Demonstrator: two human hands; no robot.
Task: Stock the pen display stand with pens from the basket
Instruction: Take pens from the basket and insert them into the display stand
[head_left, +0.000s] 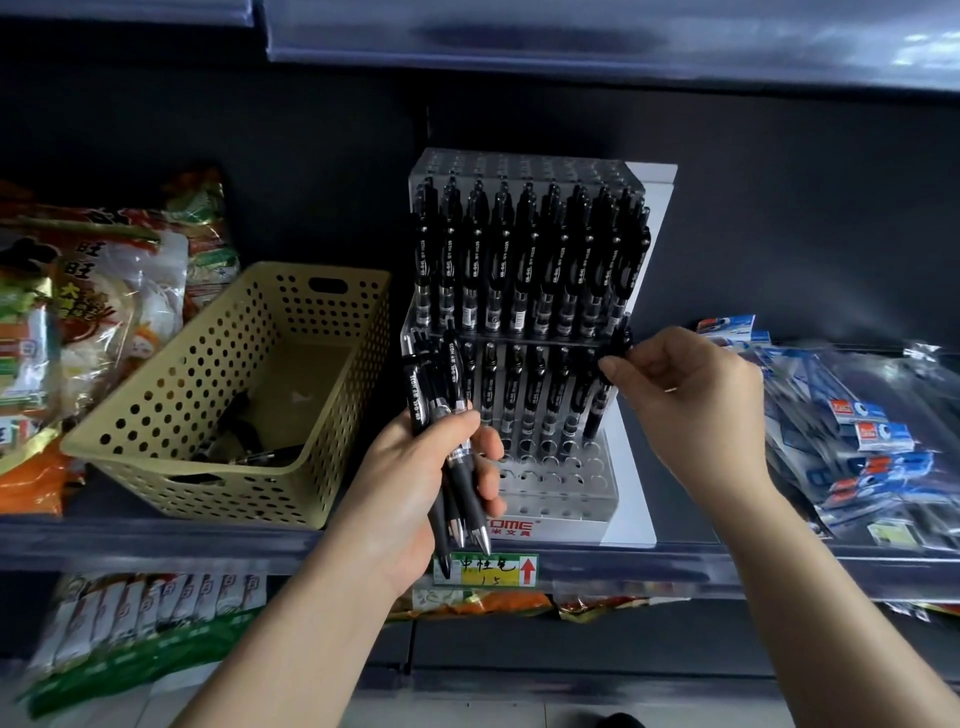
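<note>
Now left hand (410, 483) grips pens (425, 392), right hand (691, 395) pen (596, 413).

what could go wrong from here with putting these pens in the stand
1. The right hand pinches just the top of a slim black pen, tilted at the right edge of the clear tiered acrylic pen stand; it may miss its hole or nudge the neighbouring pens.
2. The left hand grips a bundle of black gel pens tips down, above the front edge of the grey shelf; one could slip out and fall.
</note>
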